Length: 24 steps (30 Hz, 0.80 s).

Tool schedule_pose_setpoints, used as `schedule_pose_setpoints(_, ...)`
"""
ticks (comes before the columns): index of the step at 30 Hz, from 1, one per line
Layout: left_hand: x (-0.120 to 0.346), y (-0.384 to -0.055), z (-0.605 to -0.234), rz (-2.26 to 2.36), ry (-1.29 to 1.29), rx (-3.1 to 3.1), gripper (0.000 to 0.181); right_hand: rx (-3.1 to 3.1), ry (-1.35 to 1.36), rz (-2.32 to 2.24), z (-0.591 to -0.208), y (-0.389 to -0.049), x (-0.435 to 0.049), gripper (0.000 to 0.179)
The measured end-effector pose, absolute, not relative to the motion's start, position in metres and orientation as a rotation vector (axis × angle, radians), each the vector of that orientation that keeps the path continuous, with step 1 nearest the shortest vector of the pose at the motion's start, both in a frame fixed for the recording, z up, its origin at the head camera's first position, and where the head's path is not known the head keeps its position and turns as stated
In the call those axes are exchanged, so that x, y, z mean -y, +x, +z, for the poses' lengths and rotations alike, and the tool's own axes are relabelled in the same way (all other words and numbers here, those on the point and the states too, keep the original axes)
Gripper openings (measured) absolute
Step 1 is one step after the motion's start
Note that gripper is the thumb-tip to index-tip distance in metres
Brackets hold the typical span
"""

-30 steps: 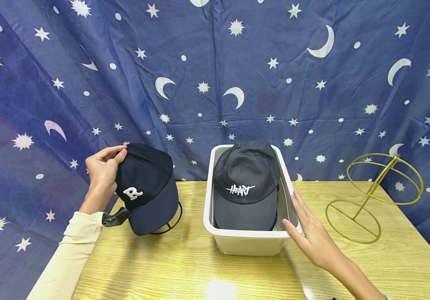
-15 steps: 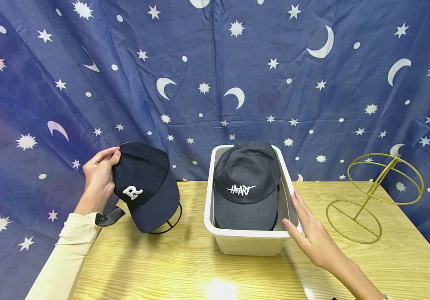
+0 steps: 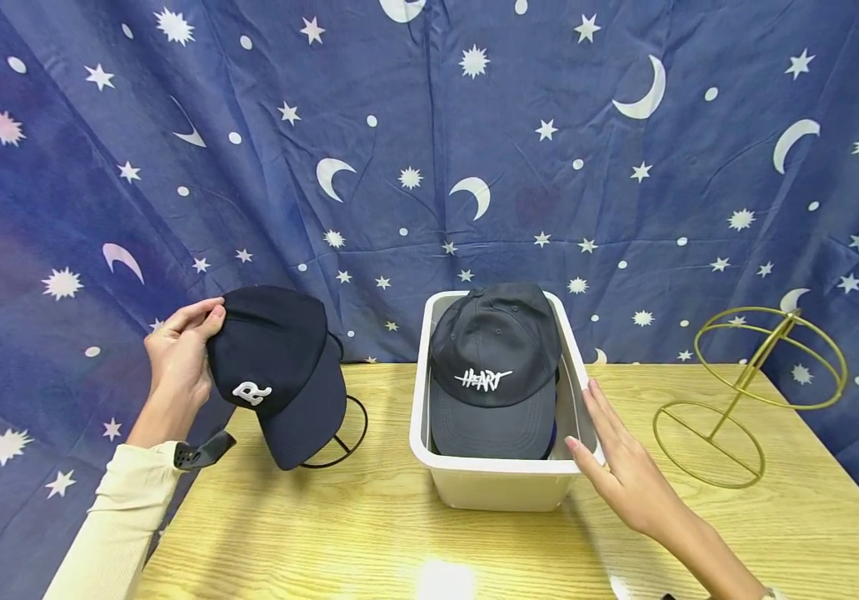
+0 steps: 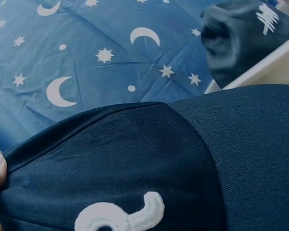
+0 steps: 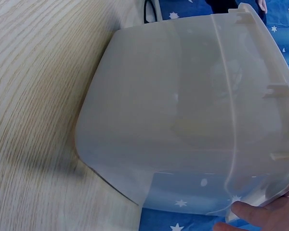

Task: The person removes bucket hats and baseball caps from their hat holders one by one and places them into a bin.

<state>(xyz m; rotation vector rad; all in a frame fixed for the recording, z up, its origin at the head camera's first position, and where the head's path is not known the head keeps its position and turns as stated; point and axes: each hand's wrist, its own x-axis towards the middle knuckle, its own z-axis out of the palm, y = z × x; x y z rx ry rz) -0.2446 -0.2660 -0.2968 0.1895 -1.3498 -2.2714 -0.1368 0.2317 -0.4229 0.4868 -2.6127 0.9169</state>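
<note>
My left hand [image 3: 177, 354] pinches the crown of a navy baseball cap [image 3: 279, 350] with a white letter R, thumb and fingers at its left side. The cap tilts, brim toward the right, in front of a black wire stand [image 3: 350, 429] that it partly hides. In the left wrist view the cap [image 4: 111, 159] fills the lower part. My right hand [image 3: 627, 471], fingers straight, touches the right rim of a white plastic bin [image 3: 504, 487]. Inside the bin lies a dark grey cap [image 3: 492, 358] with white lettering. Something blue shows beneath it, mostly hidden.
A gold wire stand [image 3: 732, 400] with two rings stands at the right of the wooden table [image 3: 369, 542]. Behind the table hangs a blue curtain [image 3: 414, 125] printed with moons and stars, and it also runs along both sides.
My left hand and the navy cap have moved left, and the cap has turned a little. More of the black stand now shows. My right hand stays at the bin's rim.
</note>
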Motion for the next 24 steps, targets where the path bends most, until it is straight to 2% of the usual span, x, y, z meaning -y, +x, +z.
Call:
schedule_pose_setpoints(8, 0.262, -0.228, -0.285, -1.954, 0.115, 1.574, 0.017, 2.606, 0.491, 0.921, -0.424, -0.138, -0.232, 0.067)
schedule_pose_setpoints(17, 0.252, -0.215, -0.271, -1.351, 0.074, 1.900, 0.018, 2.605, 0.495, 0.931, -0.424, -0.138, -0.232, 0.067)
schedule_pose_setpoints(24, 0.237, -0.208, -0.256, -1.111, 0.059, 1.934, 0.014, 2.610, 0.490, 0.933, -0.424, -0.137, -0.232, 0.067)
